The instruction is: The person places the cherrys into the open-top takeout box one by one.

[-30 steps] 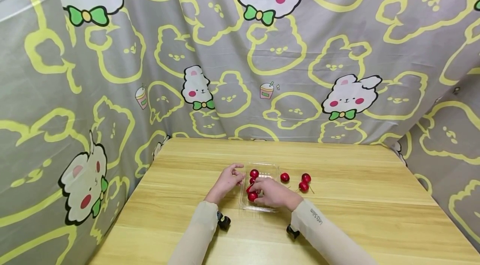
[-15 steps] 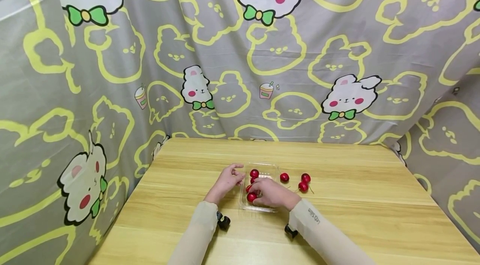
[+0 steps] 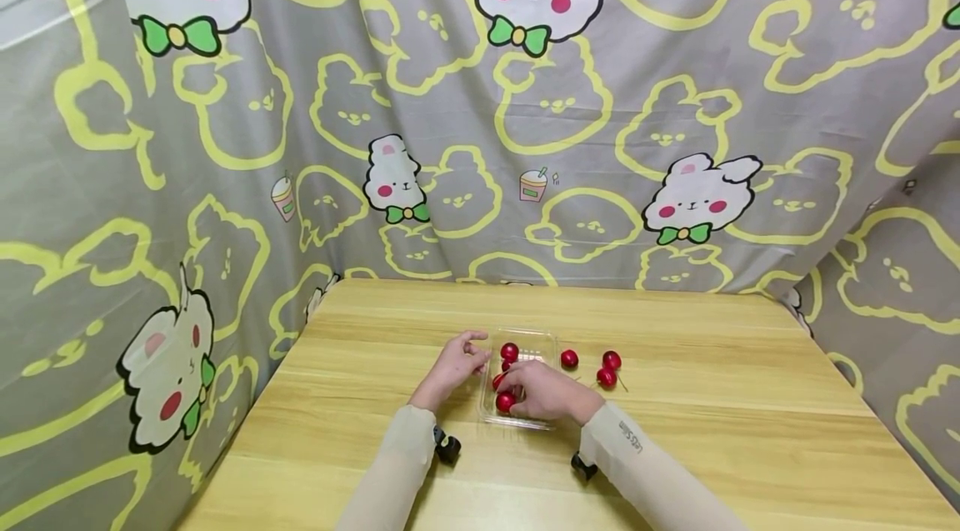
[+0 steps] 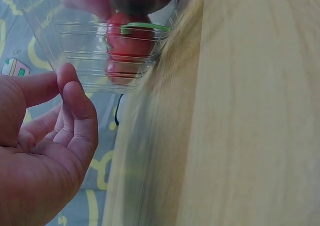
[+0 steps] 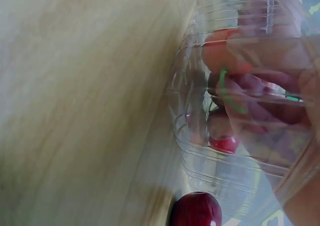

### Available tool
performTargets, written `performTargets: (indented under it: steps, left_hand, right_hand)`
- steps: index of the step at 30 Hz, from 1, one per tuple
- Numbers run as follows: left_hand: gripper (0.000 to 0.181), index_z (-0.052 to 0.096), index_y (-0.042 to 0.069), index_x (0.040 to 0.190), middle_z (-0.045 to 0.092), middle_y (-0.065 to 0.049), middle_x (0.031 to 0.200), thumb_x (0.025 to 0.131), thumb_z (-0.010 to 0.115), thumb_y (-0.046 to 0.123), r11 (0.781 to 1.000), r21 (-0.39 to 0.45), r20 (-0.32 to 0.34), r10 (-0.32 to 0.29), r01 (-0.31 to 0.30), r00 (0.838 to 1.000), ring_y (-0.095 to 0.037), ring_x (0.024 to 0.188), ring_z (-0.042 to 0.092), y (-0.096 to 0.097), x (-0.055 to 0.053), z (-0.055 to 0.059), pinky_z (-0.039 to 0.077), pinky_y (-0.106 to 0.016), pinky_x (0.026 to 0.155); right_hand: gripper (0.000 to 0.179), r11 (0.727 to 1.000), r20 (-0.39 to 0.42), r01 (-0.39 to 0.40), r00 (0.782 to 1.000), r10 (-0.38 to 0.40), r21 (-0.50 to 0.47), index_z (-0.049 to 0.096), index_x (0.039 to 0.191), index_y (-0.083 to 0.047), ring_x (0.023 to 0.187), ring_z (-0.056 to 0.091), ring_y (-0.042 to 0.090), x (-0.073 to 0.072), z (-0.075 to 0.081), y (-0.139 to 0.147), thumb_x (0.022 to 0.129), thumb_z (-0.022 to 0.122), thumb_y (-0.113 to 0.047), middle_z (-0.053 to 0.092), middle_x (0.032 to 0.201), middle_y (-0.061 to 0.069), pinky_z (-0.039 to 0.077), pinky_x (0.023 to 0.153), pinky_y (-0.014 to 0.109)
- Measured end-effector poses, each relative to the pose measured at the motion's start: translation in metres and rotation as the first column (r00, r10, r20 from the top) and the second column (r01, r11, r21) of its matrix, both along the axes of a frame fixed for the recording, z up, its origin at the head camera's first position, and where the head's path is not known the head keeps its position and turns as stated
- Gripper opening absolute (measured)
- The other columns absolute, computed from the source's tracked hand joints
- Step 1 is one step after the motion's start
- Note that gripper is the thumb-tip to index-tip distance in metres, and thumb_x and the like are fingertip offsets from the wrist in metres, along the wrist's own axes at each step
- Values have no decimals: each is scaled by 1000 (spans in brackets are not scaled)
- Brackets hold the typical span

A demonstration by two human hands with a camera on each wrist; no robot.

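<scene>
A clear plastic box [image 3: 528,424] stands on the table with several red cherries in it, mostly along its left side. At the box's left rim is my left hand [image 3: 456,364]; in the left wrist view its thumb and forefinger pinch the rim's corner. My right hand [image 3: 546,390] reaches down inside the box, fingers curled round a cherry that they partly cover. Close to its thumb sits another cherry [image 3: 506,403], and a further cherry [image 3: 510,352] lies towards the back. Through the box wall, a green stem [image 5: 231,93] shows against the right fingers.
Right of the box lies a single cherry [image 3: 569,358]. Farther right are two more, a back cherry [image 3: 612,360] and a front cherry [image 3: 607,378] with stems. The wooden table [image 3: 697,431] meets a patterned curtain [image 3: 585,256] at the back and left.
The cherry by my right thumb has shifted slightly towards the front of the box. My right hand stays inside the box, and my left hand keeps its place at the rim.
</scene>
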State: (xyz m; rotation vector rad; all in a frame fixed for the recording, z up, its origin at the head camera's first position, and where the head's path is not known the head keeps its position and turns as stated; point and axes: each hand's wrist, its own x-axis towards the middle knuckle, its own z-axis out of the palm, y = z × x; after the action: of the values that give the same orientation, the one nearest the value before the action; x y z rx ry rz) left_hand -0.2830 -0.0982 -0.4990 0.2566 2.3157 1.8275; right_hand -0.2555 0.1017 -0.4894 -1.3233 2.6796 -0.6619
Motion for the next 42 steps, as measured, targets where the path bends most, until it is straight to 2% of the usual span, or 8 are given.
performTargets:
  steps: [5,12,21,42]
  left_hand:
    - [38,50,-3,127,58,-8,81,91,61,5,1000,-9,6,6,-6,1000,-14,63,58,0,-3,-5,53,-27,61]
    - [38,50,-5,127,57,-8,79,91,60,4,1000,1,-1,-7,7,1000,-13,64,58,0,-2,-2,54,-31,63]
    - [37,50,-5,127,57,-8,79,92,60,4,1000,11,-2,-4,4,1000,-13,63,59,0,-3,-3,54,-32,64]
    - [41,47,-8,130,57,-8,80,92,59,3,1000,2,-13,-9,9,1000,-12,63,58,0,0,0,54,-30,63]
  right_hand:
    - [24,1000,10,18,1000,-18,-10,71,101,-12,75,53,0,2,1,0,78,76,-15,60,89,-10,47,66,16]
    - [21,999,25,42,999,-42,-14,72,98,-12,64,51,0,4,3,-2,78,76,-15,55,74,-15,45,58,16]
    - [21,999,23,33,999,-33,-18,72,100,-9,66,52,-2,5,3,-2,79,76,-11,61,77,-11,47,61,15]
    - [19,999,17,33,999,-32,-11,73,100,-9,69,55,-3,4,3,-2,81,75,-15,65,82,-10,48,64,14]
